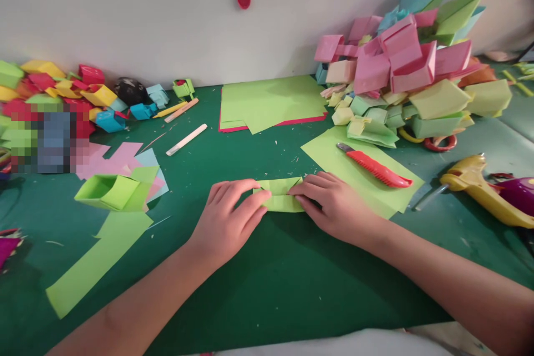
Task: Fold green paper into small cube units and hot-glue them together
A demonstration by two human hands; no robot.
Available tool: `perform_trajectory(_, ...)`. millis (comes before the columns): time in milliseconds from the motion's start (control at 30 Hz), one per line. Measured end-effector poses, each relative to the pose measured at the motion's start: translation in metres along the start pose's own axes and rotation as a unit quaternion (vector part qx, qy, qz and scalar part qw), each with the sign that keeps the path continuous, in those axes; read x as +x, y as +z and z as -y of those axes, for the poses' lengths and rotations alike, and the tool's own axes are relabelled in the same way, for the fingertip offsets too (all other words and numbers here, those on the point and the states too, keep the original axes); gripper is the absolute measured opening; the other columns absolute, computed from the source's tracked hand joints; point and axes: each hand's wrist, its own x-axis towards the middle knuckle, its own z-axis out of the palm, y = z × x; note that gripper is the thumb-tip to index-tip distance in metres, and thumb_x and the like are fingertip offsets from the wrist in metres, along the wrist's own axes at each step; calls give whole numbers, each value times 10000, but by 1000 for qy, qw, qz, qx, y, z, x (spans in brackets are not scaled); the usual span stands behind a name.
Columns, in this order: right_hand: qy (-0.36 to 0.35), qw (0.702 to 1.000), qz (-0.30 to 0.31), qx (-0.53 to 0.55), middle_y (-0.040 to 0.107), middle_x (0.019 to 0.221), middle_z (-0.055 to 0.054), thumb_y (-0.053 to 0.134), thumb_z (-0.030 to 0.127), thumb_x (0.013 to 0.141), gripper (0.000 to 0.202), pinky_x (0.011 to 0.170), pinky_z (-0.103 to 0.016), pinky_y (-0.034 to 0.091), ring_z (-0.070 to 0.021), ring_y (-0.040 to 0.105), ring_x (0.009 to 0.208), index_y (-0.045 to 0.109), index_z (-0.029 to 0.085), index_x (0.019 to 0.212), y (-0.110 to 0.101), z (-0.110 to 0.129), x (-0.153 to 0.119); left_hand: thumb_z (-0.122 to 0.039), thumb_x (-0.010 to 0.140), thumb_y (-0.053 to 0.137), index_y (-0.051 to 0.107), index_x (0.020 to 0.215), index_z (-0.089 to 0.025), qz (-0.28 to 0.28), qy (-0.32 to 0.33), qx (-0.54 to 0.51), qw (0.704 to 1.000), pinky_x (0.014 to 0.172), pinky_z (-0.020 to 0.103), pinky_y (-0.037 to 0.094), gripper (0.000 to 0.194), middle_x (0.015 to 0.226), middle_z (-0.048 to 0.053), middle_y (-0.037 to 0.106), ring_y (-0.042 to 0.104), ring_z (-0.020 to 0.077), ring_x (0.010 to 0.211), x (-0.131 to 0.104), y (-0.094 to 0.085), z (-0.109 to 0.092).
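A small folded piece of light green paper [283,196] lies on the green table [267,278] in front of me, with creases and a raised fold along it. My left hand [233,211] grips its left end, thumb and fingers closed on the edge. At the opposite end, my right hand [329,200] pinches the paper between thumb and fingers. Parts of both ends are hidden under the fingertips. Beyond my right hand, a red utility knife [375,168] rests on a light green sheet [329,147].
Green sheets [271,100] lie by the wall. Folded paper boxes pile up right [400,61] and left [100,94]. A yellow glue gun [475,183] lies far right. An open green paper box [104,192] and a green strip [104,256] are left, near a pale stick-like tool [186,139].
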Motion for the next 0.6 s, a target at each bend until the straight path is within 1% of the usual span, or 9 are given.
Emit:
perform_trajectory(67, -1, 1000, -6, -1, 710, 969, -91, 487, 223, 1035, 242, 807, -406, 525, -230, 615, 864, 711, 190, 1121, 0, -1, 0, -107, 965, 624, 685, 1077, -165, 0, 33, 9, 999, 916, 411, 494, 140, 1123, 110, 716, 680, 250, 1035, 0, 0, -1)
perform_trajectory(133, -14, 1000, -14, -10, 696, 1017, -105, 494, 196, 1026, 259, 796, -402, 533, -234, 602, 888, 721, 201, 1150, 0, -2, -1, -94, 968, 616, 691, 1042, -166, 23, 52, 1, 998, 898, 405, 503, 128, 1083, 83, 740, 692, 236, 1006, -1, 1, -1)
perform_trajectory(233, -64, 997, -22, -40, 682, 1080, -106, 489, 123, 1001, 331, 798, -410, 536, -243, 587, 921, 748, 254, 1160, -1, -1, -2, -119, 983, 605, 698, 1049, -172, 43, 53, -9, 998, 877, 411, 517, 126, 1066, 62, 753, 697, 232, 987, -3, 3, 1)
perform_trajectory(300, -93, 994, -19, -53, 687, 1088, -102, 497, 127, 998, 329, 822, -436, 533, -250, 593, 934, 761, 262, 1140, -2, 1, -2, -146, 993, 600, 705, 1071, -180, 51, 35, -19, 998, 877, 418, 534, 135, 1094, 66, 745, 693, 238, 999, -4, 6, 2)
perform_trajectory(367, -101, 994, -5, -45, 694, 1083, -103, 517, 188, 1012, 281, 840, -456, 532, -253, 610, 937, 759, 240, 1144, -4, 3, -3, -174, 1001, 594, 702, 1117, -192, 64, 9, -39, 997, 883, 422, 558, 159, 1140, 77, 725, 689, 241, 1017, -5, 7, 3)
perform_trajectory(467, -88, 996, 15, -11, 694, 1099, -111, 552, 274, 1013, 258, 850, -464, 539, -257, 631, 950, 744, 212, 1173, -4, 3, -4, -182, 994, 596, 660, 1235, -210, 72, -46, -90, 992, 880, 391, 601, 251, 1264, 105, 659, 695, 224, 1030, -5, 6, 5)
perform_trajectory(533, -80, 997, 19, 6, 691, 1114, -114, 567, 290, 1006, 257, 859, -471, 543, -262, 633, 967, 740, 209, 1178, -4, 2, -4, -161, 979, 606, 615, 1311, -235, 72, -83, -128, 986, 878, 353, 620, 340, 1341, 111, 607, 697, 208, 1056, -5, 5, 7)
perform_trajectory(600, -75, 997, 22, 20, 692, 1121, -116, 567, 294, 1006, 258, 869, -477, 546, -262, 632, 978, 739, 207, 1178, -4, 0, -5, -139, 968, 613, 583, 1349, -268, 71, -108, -158, 979, 873, 322, 629, 404, 1372, 98, 581, 702, 190, 1056, -5, 4, 8)
